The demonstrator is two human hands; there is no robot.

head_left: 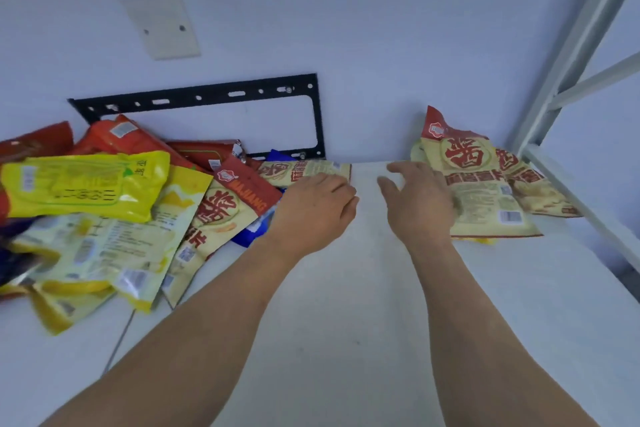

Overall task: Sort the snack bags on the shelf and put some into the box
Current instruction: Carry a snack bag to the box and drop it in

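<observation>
head view: white flat shelf board (346, 288), one camera only.
left hand (313, 210): fingers curled down onto the cream-and-red flat foil snack bag (304, 170) at 12 o'clock; whether it actually grips, cannot tell.
right hand (420, 199): fingers spread, nothing held, lying beside the sorted cream-and-red bag stack (485, 191) at 2 o'clock.
loose mixed heap (104, 211): yellow, red, cream, blue bags at 9 o'clock.
box: not in view.
risk: dragging the bag likely tips overlapping heap bags; the stack sits near the right rail (568, 198) and could slide off.
room: bare board between the hands and toward 6 o'clock.
</observation>
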